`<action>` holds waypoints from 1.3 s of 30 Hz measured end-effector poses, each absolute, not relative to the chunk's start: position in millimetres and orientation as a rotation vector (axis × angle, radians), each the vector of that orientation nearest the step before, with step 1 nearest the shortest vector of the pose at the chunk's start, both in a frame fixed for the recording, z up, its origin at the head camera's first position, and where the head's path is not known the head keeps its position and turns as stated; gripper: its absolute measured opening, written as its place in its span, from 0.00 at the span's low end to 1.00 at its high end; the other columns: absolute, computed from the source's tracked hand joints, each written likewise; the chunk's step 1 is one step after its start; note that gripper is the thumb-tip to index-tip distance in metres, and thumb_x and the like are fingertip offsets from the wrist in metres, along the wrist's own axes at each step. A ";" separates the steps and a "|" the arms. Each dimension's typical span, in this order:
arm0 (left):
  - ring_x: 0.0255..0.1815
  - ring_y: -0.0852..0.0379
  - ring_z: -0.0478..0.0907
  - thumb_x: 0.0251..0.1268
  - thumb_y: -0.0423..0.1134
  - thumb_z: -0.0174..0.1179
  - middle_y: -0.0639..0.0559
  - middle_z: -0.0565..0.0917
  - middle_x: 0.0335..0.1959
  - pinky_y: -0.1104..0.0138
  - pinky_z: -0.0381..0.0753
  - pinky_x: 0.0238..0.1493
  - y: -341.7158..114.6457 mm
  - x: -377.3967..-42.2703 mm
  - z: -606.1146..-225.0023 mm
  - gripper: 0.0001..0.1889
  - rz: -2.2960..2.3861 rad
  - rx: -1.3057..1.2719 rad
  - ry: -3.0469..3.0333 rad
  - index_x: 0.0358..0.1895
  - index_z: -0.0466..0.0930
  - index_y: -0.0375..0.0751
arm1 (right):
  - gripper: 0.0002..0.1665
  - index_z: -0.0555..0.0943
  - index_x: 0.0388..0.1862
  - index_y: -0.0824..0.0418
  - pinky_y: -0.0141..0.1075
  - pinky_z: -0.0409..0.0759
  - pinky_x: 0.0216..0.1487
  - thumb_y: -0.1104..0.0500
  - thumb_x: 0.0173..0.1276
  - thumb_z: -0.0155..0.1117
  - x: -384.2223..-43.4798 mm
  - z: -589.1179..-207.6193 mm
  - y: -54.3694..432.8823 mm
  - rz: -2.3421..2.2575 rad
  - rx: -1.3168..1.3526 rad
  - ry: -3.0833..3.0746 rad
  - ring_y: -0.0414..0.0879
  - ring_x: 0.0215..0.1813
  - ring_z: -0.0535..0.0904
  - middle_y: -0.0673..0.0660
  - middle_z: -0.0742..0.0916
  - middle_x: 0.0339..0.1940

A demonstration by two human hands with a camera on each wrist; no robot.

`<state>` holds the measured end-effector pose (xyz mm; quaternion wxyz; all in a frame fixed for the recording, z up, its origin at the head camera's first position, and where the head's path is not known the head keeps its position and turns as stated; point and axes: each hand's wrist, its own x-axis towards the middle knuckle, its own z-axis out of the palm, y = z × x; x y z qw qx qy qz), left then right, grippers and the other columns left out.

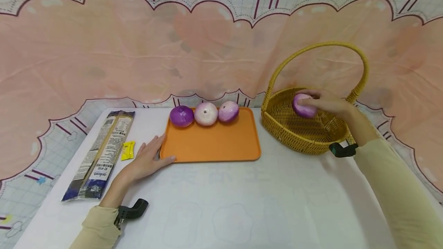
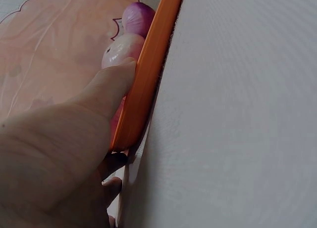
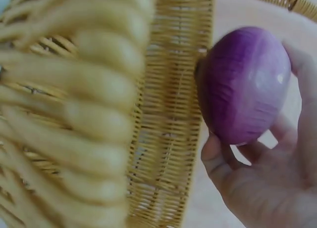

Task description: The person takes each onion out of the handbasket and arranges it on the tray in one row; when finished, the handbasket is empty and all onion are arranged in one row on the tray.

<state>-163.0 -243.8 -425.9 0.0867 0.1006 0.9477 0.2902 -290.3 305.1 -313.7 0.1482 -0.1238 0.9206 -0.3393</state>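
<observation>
My right hand (image 1: 327,103) grips a purple onion (image 1: 304,105) over the opening of a wicker basket (image 1: 294,141). In the right wrist view, thumb and fingers sit around the onion (image 3: 245,84), close to the woven basket wall (image 3: 171,89). On an orange tray (image 1: 211,145), three more onions stand in a row along the back edge: a dark purple onion (image 1: 181,116), a pale onion (image 1: 206,114) and a purple-white onion (image 1: 228,112). My left hand (image 1: 149,158) rests at the tray's front left corner with its fingers extended. The left wrist view has its thumb lying on the tray rim (image 2: 148,74).
Left of the tray lie a long printed packet (image 1: 102,156) and a small yellow packet (image 1: 128,150). The basket's tall arched handle (image 1: 325,44) rises above the right hand. A patterned cloth (image 1: 138,57) hangs behind the white table (image 1: 221,203).
</observation>
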 end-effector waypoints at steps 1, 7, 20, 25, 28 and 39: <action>0.79 0.32 0.39 0.63 0.63 0.57 0.31 0.48 0.78 0.37 0.29 0.76 -243.6 -162.9 -425.2 0.51 0.866 0.304 2.826 0.77 0.43 0.34 | 0.40 0.62 0.75 0.55 0.64 0.60 0.71 0.39 0.70 0.56 -288.7 -313.1 304.6 -0.982 -0.349 2.662 0.60 0.73 0.58 0.64 0.65 0.75; 0.79 0.31 0.39 0.63 0.63 0.57 0.29 0.49 0.77 0.38 0.29 0.76 -241.9 -161.8 -422.4 0.51 0.875 0.302 2.827 0.77 0.44 0.33 | 0.40 0.61 0.75 0.55 0.62 0.63 0.69 0.39 0.70 0.55 -275.5 -310.1 297.1 -1.044 -0.325 2.731 0.59 0.70 0.60 0.64 0.65 0.75; 0.79 0.31 0.40 0.63 0.63 0.57 0.30 0.49 0.77 0.37 0.29 0.76 -243.2 -163.2 -423.9 0.51 0.865 0.322 2.839 0.77 0.44 0.33 | 0.36 0.67 0.72 0.50 0.39 0.73 0.56 0.40 0.69 0.58 -256.2 -312.3 278.7 -1.143 -0.306 2.773 0.52 0.65 0.66 0.59 0.70 0.72; 0.79 0.31 0.40 0.63 0.62 0.57 0.30 0.50 0.77 0.37 0.30 0.75 -243.1 -162.9 -423.7 0.51 0.860 0.321 2.840 0.77 0.44 0.33 | 0.36 0.67 0.72 0.51 0.29 0.74 0.52 0.40 0.69 0.59 -249.2 -309.9 270.1 -1.203 -0.296 2.770 0.50 0.63 0.68 0.59 0.72 0.70; 0.79 0.31 0.41 0.63 0.62 0.58 0.29 0.50 0.77 0.37 0.31 0.75 -242.7 -162.4 -423.1 0.51 0.859 0.325 2.847 0.77 0.44 0.32 | 0.36 0.66 0.73 0.52 0.24 0.74 0.47 0.41 0.69 0.59 -245.9 -308.4 265.0 -1.227 -0.307 2.756 0.49 0.61 0.68 0.59 0.73 0.68; 0.79 0.30 0.40 0.63 0.62 0.58 0.29 0.50 0.77 0.37 0.31 0.75 -243.3 -163.6 -425.9 0.52 0.850 0.303 2.839 0.77 0.44 0.33 | 0.38 0.64 0.74 0.52 0.40 0.78 0.59 0.42 0.69 0.60 -239.9 -312.3 253.9 -1.233 -0.311 2.751 0.55 0.64 0.70 0.62 0.71 0.71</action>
